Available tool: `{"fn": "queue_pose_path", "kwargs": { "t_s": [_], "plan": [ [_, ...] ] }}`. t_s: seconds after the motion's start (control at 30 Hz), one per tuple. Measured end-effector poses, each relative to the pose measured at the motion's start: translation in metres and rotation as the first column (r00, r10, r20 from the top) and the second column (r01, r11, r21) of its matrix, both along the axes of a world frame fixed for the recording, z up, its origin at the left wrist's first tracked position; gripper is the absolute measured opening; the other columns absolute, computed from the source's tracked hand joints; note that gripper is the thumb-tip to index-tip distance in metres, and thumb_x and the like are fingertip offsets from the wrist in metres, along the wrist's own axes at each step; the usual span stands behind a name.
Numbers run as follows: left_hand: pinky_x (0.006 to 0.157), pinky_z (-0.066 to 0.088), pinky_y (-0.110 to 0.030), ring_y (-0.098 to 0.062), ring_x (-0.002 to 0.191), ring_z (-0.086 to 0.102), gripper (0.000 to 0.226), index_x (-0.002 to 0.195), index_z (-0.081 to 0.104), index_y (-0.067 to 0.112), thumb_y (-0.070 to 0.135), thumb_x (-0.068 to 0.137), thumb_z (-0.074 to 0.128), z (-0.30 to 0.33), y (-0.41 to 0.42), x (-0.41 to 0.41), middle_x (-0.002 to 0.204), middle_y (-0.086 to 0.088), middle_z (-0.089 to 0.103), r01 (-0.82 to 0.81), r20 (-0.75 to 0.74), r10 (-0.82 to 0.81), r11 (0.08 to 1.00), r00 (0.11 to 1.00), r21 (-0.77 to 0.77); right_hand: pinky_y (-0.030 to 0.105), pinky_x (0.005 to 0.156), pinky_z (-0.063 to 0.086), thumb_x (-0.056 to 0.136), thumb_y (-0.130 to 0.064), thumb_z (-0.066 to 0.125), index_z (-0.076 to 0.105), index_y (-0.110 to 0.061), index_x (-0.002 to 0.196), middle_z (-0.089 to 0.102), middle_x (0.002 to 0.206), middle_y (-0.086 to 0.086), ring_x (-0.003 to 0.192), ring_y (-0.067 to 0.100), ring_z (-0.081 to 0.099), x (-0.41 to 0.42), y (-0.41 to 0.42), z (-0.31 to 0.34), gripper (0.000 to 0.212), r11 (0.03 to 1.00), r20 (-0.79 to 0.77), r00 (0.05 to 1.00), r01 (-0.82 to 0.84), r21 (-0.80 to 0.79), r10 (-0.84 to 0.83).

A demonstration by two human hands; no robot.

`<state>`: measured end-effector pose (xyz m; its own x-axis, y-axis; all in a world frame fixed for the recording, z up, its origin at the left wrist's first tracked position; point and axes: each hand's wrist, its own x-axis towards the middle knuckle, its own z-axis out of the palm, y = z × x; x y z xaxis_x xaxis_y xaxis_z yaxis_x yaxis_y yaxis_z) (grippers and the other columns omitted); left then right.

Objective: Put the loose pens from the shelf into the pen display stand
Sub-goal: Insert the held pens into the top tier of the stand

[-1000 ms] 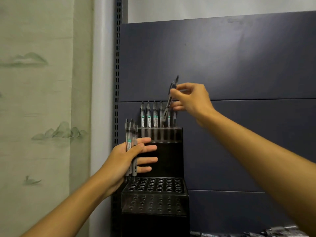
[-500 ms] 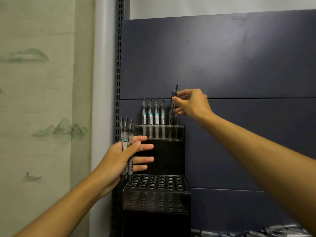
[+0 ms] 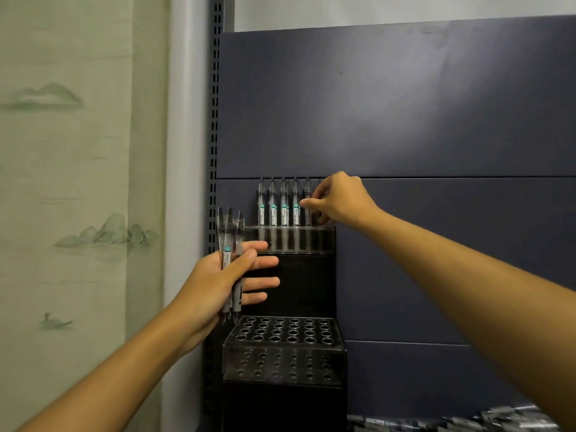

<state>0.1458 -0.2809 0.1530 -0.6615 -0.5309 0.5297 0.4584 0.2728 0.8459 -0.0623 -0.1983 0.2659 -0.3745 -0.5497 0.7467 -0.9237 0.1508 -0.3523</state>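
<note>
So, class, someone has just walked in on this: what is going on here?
A person is filling a tiered black pen display stand with pens. The right hand reaches to the top tier and pinches a pen at the right end of the row of upright pens standing there. The left hand grips a small bundle of pens beside the stand. The lower tier's holes are empty, and more loose pens lie on the shelf at bottom right.

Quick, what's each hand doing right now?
Left hand: holds a bundle of pens.
Right hand: pinches a pen in the stand's top row.
</note>
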Motion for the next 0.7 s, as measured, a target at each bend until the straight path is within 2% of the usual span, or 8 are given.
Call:
{"fn": "queue_pose_path", "kwargs": {
  "t_s": [0.07, 0.13, 0.23, 0.3, 0.37, 0.5, 0.63, 0.7],
  "plan": [
    [0.064, 0.062, -0.027, -0.026, 0.090, 0.075, 0.024, 0.116, 0.065, 0.019, 0.023, 0.097, 0.050, 0.001, 0.000, -0.001, 0.105, -0.004, 0.076, 0.003, 0.000, -0.003, 1.000, 1.000, -0.001, 0.037, 0.070, 0.063, 0.086, -0.039, 0.074, 0.069, -0.010, 0.088, 0.073, 0.069, 0.007, 0.058, 0.015, 0.072, 0.001, 0.006, -0.002, 0.030, 0.998, -0.006, 1.000, -0.012, -0.063, 0.011],
    [0.065, 0.062, -0.028, -0.026, 0.089, 0.075, 0.024, 0.115, 0.065, 0.019, 0.023, 0.097, 0.050, 0.003, 0.001, -0.001, 0.105, -0.004, 0.076, 0.003, 0.007, -0.003, 1.000, 1.000, -0.014, 0.028, 0.067, 0.062, 0.088, -0.041, 0.071, 0.066, -0.015, 0.089, 0.073, 0.072, 0.001, 0.058, 0.011, 0.070, 0.008, 0.014, -0.004, 0.027, 0.994, -0.037, 0.998, -0.055, -0.090, 0.051],
    [0.067, 0.062, -0.028, -0.027, 0.089, 0.075, 0.023, 0.114, 0.065, 0.017, 0.023, 0.099, 0.048, 0.005, 0.003, -0.002, 0.105, -0.004, 0.076, 0.008, 0.012, -0.007, 1.000, 1.000, -0.027, 0.007, 0.059, 0.049, 0.090, -0.044, 0.068, 0.071, -0.019, 0.092, 0.069, 0.078, -0.009, 0.062, -0.003, 0.062, 0.028, 0.027, -0.011, 0.025, 0.989, -0.085, 0.985, -0.151, -0.006, 0.150],
    [0.067, 0.062, -0.028, -0.027, 0.090, 0.075, 0.024, 0.115, 0.064, 0.017, 0.023, 0.099, 0.048, 0.006, 0.006, -0.003, 0.106, -0.004, 0.076, 0.014, 0.011, -0.014, 0.999, 1.000, -0.031, 0.003, 0.060, 0.043, 0.090, -0.045, 0.068, 0.075, -0.022, 0.094, 0.069, 0.080, -0.014, 0.065, -0.010, 0.058, 0.045, 0.033, -0.018, 0.025, 0.978, -0.144, 0.968, -0.204, 0.043, 0.208],
    [0.067, 0.062, -0.028, -0.028, 0.091, 0.074, 0.025, 0.118, 0.063, 0.017, 0.024, 0.100, 0.047, 0.008, 0.010, -0.005, 0.107, -0.004, 0.076, 0.028, 0.005, -0.028, 0.999, 1.000, -0.033, 0.003, 0.065, 0.043, 0.089, -0.044, 0.068, 0.076, -0.024, 0.098, 0.070, 0.084, -0.014, 0.069, -0.011, 0.058, 0.061, 0.039, -0.024, 0.023, 0.963, -0.188, 0.946, -0.253, 0.091, 0.266],
    [0.067, 0.062, -0.030, -0.030, 0.093, 0.074, 0.026, 0.122, 0.060, 0.015, 0.021, 0.101, 0.044, 0.009, 0.022, -0.010, 0.108, -0.004, 0.075, 0.071, -0.008, -0.072, 0.996, 0.997, -0.053, 0.008, 0.071, 0.046, 0.090, -0.044, 0.067, 0.073, -0.023, 0.111, 0.070, 0.095, -0.014, 0.074, -0.008, 0.059, 0.078, 0.042, -0.034, 0.031, 0.925, -0.176, 0.919, -0.316, 0.211, 0.354],
    [0.075, 0.061, -0.037, -0.030, 0.098, 0.073, 0.029, 0.124, 0.059, 0.012, 0.021, 0.101, 0.045, 0.009, 0.031, -0.013, 0.111, -0.006, 0.074, 0.101, -0.032, -0.103, 0.993, 0.994, -0.057, 0.008, 0.073, 0.046, 0.091, -0.036, 0.069, 0.075, -0.021, 0.102, 0.070, 0.093, -0.013, 0.077, -0.004, 0.062, 0.080, 0.041, -0.041, 0.020, 0.919, -0.105, 0.915, -0.377, 0.115, 0.389],
    [0.079, 0.061, -0.040, -0.029, 0.100, 0.072, 0.031, 0.126, 0.058, 0.012, 0.023, 0.100, 0.046, 0.008, 0.032, -0.015, 0.114, -0.007, 0.073, 0.093, -0.043, -0.096, 0.994, 0.994, -0.062, 0.018, 0.081, 0.052, 0.090, -0.033, 0.070, 0.074, -0.021, 0.096, 0.072, 0.091, -0.012, 0.084, 0.001, 0.066, 0.078, 0.039, -0.044, 0.014, 0.900, -0.026, 0.903, -0.426, 0.092, 0.430]
  ]
}}
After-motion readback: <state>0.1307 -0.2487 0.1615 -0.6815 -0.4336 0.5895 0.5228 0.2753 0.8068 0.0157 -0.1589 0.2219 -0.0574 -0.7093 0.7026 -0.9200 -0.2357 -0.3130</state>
